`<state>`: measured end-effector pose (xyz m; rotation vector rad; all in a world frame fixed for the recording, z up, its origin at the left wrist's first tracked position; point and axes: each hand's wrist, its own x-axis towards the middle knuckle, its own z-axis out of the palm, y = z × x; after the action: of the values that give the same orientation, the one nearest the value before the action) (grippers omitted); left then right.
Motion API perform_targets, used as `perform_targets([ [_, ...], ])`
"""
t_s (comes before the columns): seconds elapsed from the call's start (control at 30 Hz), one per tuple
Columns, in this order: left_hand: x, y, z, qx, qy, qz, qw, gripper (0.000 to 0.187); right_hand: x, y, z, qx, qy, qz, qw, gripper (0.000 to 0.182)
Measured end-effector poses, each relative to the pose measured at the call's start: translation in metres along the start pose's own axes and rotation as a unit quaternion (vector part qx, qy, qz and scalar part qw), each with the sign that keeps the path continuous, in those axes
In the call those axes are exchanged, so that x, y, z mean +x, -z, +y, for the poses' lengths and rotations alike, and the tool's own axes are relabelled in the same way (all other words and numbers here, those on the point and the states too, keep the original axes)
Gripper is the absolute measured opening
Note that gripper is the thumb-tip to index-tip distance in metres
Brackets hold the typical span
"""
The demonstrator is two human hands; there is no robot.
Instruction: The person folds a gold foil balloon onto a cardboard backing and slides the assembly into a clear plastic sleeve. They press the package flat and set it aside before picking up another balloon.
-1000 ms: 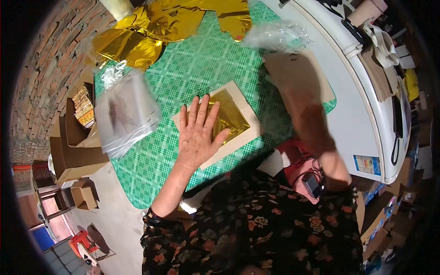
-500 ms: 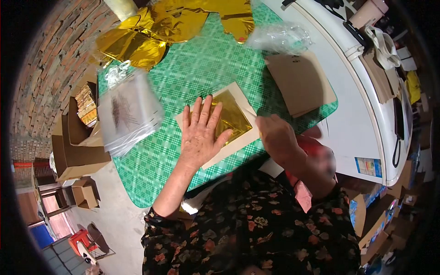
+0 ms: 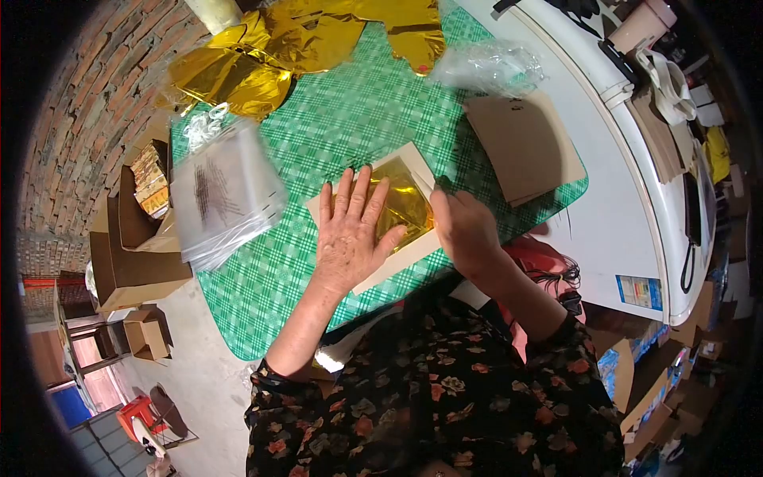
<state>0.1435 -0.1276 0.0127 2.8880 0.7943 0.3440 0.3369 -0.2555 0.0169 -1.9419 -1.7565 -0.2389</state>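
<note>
My left hand (image 3: 347,238) lies flat with fingers spread on a beige cardboard sheet (image 3: 384,273), covering part of the gold foil (image 3: 404,199) on it. At the sheet's right edge, my right hand (image 3: 467,229) is closed, fingertips beside the foil. A slim pale strip or edge (image 3: 424,182) shows just beyond those fingers; what the fingers grip I cannot tell. The foil looks slightly wrinkled near the right hand. Under the sheet is a green checked tablecloth (image 3: 318,127).
Loose gold foil sheets (image 3: 310,36) lie at the back. Clear plastic bags (image 3: 226,187) sit on the left, crumpled clear plastic (image 3: 493,67) at back right. Stacked cardboard sheets (image 3: 528,147) are on the right. A white appliance (image 3: 604,207) borders the table; open cardboard boxes (image 3: 143,270) stand left.
My right hand has moved left and inward along the sheet's right edge, onto the foil's border. The foil now looks more wrinkled there. My left hand stays nearly in place.
</note>
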Motion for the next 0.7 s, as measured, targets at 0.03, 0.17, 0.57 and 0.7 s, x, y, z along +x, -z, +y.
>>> perform_targets([
  [0.03,0.0,0.0,0.0,0.0,-0.001,0.001,1.0,0.08,0.003,0.001,-0.002,-0.008,0.012,0.003,1.0,0.018],
  [0.17,0.0,0.001,0.001,-0.003,0.0,-0.002,1.0,0.08,0.01,0.003,-0.005,-0.024,0.035,0.011,0.999,0.021],
  [0.57,0.0,0.0,0.001,0.001,0.001,0.0,1.0,0.081,0.008,-0.001,0.002,-0.015,0.008,-0.025,1.0,0.021],
  [0.7,0.0,0.0,0.001,0.002,0.002,-0.002,1.0,0.081,0.002,-0.003,0.01,0.015,-0.012,-0.038,0.999,0.024],
])
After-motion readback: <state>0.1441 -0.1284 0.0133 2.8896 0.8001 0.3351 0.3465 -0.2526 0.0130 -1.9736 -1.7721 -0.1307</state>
